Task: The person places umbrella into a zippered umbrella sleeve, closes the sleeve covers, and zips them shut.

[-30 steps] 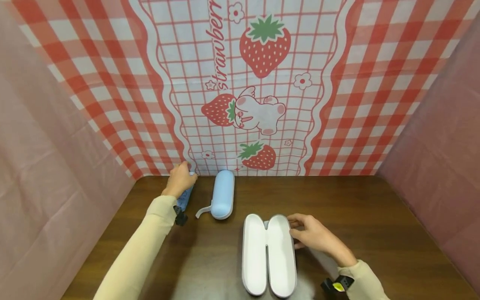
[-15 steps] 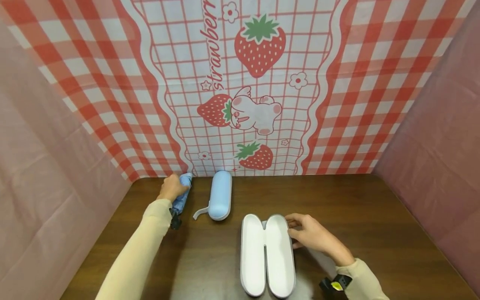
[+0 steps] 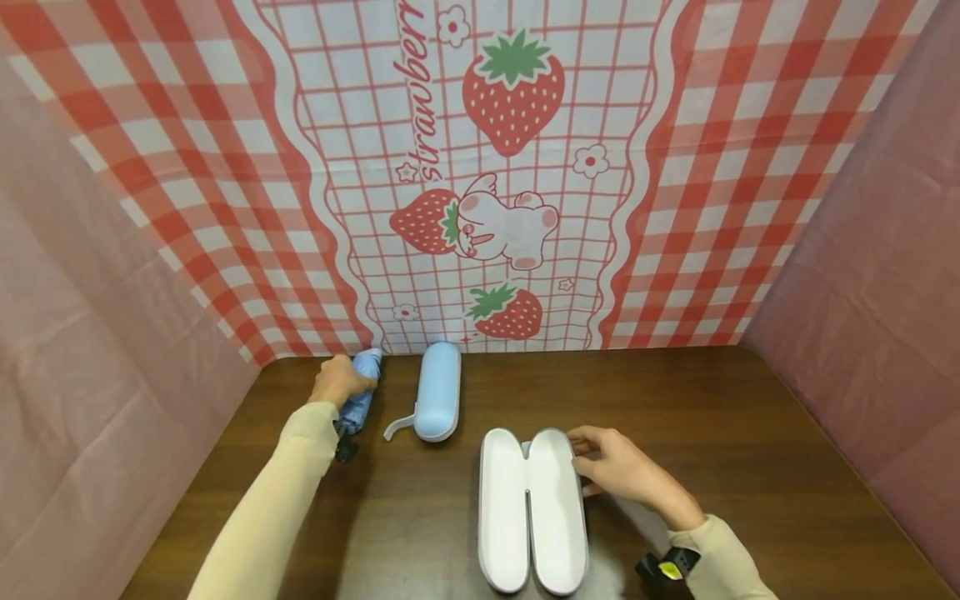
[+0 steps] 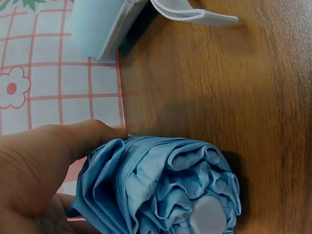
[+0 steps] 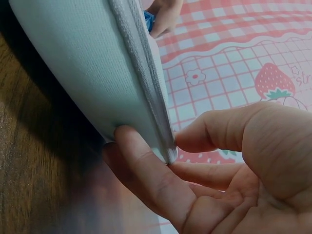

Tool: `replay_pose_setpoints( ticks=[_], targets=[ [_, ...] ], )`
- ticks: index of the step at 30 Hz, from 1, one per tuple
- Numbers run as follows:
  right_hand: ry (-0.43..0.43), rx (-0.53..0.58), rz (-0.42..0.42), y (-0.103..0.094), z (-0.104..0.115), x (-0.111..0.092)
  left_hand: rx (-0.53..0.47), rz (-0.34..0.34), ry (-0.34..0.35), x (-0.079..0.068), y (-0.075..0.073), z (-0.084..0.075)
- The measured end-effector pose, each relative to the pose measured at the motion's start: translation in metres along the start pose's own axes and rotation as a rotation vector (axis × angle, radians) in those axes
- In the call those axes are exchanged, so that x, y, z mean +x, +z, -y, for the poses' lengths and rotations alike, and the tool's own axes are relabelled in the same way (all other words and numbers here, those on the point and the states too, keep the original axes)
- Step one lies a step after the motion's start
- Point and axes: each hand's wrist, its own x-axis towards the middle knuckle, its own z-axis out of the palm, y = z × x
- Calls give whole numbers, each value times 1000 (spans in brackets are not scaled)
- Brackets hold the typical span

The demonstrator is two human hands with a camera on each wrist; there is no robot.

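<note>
My left hand [image 3: 339, 380] grips a folded blue umbrella [image 3: 364, 383] at the back left of the table. In the left wrist view the umbrella [image 4: 161, 190] shows bunched cloth folds and a pale grey end cap, with the thumb along its side. A long case [image 3: 557, 517] lies opened flat at the front middle, its two white halves side by side. My right hand [image 3: 618, 467] holds the upper right rim of that case. In the right wrist view the thumb is at the zipper edge of the case [image 5: 92, 73] and fingers press its pale outer shell.
A closed light-blue case [image 3: 438, 392] with a grey strap [image 3: 399, 427] stands between the umbrella and the open case. Behind the wooden table [image 3: 660, 400] rises a strawberry-print cloth [image 3: 510, 183], with pink cloth [image 3: 862, 275] at both sides.
My left hand has slid slightly toward me and left on the umbrella, uncovering its far end. The right hand keeps its hold on the open case. The head view has shifted a little.
</note>
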Motion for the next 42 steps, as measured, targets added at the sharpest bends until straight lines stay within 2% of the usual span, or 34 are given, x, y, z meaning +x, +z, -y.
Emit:
replay_pose_setpoints(
  ticks=[9,16,25,31,42],
  targets=[
    [13,-9,-15,1,3,0,-23,-34,-15,-5,-3,5],
    [31,3,-14,2,2,1,-5,-45,24,-9,-10,4],
    [42,23,-15,2,2,1,-28,-42,84,-23,-15,-7],
    [20,23,-15,3,2,1,-27,-44,125,-31,-16,-16],
    [18,22,-26,3,1,0,-48,-11,187,-49,-10,-37]
  ],
)
